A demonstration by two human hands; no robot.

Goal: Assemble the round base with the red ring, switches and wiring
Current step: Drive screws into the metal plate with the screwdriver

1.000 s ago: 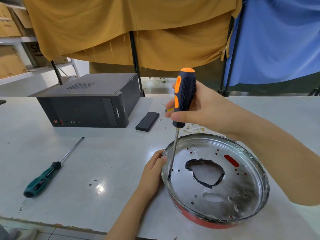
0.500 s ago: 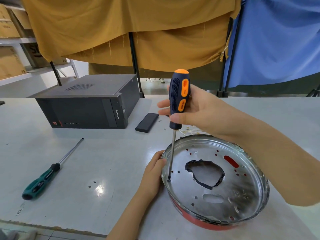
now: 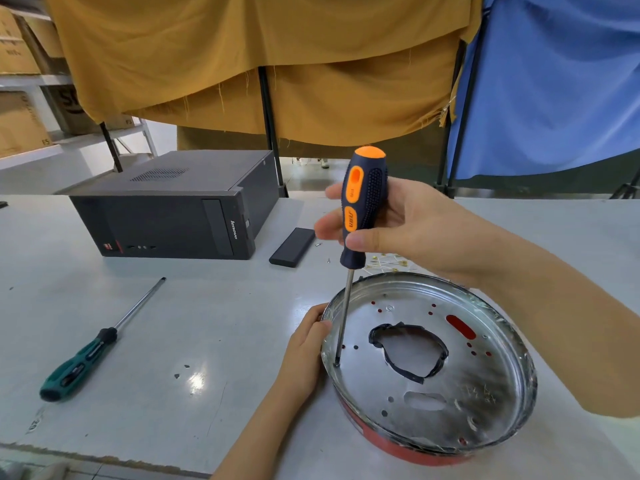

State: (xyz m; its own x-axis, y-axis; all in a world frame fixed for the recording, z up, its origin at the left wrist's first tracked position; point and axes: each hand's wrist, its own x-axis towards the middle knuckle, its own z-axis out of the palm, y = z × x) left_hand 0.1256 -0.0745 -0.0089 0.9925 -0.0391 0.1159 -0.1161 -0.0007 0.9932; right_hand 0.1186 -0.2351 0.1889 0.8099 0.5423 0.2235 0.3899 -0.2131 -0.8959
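Observation:
A round silver metal base (image 3: pixel 460 393) lies on the table at lower right, with a red ring (image 3: pixel 398 448) showing under its near rim and a black-taped hole in its middle. My right hand (image 3: pixel 408 226) grips the handle of an orange and dark blue screwdriver (image 3: pixel 362 206), held nearly upright. Its tip stands on a hole near the base's left edge. My left hand (image 3: pixel 304 351) holds the base's left rim from outside. No switches or wiring can be made out.
A green-handled screwdriver (image 3: pixel 79 362) lies at the left on the white table (image 3: pixel 173 323). A black computer case (image 3: pixel 173 209) and a small black flat block (image 3: pixel 292 247) sit farther back. Small screws and parts (image 3: pixel 384 261) are scattered behind the base. Cloth-draped racks stand behind the table.
My right hand has turned the screwdriver handle about its axis, and the fingers have shifted on it. The tip stays in the same hole, and my left hand keeps still.

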